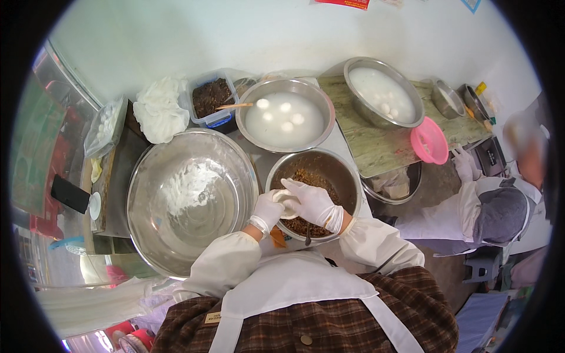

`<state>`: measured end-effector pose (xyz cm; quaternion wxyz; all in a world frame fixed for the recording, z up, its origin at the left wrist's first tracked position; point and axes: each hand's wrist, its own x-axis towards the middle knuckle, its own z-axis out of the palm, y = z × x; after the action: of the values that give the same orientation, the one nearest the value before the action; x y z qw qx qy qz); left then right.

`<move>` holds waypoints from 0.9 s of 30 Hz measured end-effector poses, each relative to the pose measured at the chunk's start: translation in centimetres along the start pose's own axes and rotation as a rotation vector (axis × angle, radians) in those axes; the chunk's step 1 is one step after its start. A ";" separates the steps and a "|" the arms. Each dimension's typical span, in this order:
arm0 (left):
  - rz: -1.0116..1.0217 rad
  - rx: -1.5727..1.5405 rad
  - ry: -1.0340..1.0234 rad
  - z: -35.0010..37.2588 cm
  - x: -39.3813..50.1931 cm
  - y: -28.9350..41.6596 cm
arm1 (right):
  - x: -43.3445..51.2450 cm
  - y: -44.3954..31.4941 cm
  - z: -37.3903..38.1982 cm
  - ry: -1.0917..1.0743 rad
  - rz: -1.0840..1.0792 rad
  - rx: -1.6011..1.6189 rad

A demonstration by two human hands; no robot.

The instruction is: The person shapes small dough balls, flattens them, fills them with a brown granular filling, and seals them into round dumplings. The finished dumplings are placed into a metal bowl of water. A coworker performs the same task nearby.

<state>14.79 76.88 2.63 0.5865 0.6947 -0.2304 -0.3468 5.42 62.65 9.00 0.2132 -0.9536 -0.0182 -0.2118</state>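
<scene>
My left hand (268, 212) and my right hand (314, 201), both in white gloves, are shut on a small cup-shaped piece of white dough (290, 212). They hold it above the near left part of a steel bowl (349, 194) of brown crumbly filling (311, 175). The fingers hide part of the dough, and its inside is hard to make out. A spoon (308, 238) leans in the bowl at its near rim. Left of my hands stands a wide steel basin (145, 220) with white flour (192, 187) spread over its bottom.
Beyond the filling, a steel bowl (329, 117) holds cloudy liquid and several white balls. A plastic box (192, 102) of dark filling and a white cloth (159, 110) stand behind the basin. At right are another bowl (417, 95), a pink basket (435, 141) and a co-worker's gloved hand (464, 165).
</scene>
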 end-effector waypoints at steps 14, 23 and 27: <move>-0.143 -0.303 0.122 0.2 -0.3 3.1 | -0.2 -0.4 0.0 -0.132 0.361 0.183; -0.001 -0.203 0.196 0.4 -0.5 3.3 | -0.4 -1.5 0.1 -0.057 0.344 0.328; 0.021 0.059 0.088 0.1 -0.1 2.6 | -1.1 -1.7 0.6 -0.081 0.363 0.259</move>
<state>14.85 76.31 5.21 0.5789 0.7240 -0.2216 -0.3027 4.46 64.45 8.74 0.3677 -0.9136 0.1181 -0.1274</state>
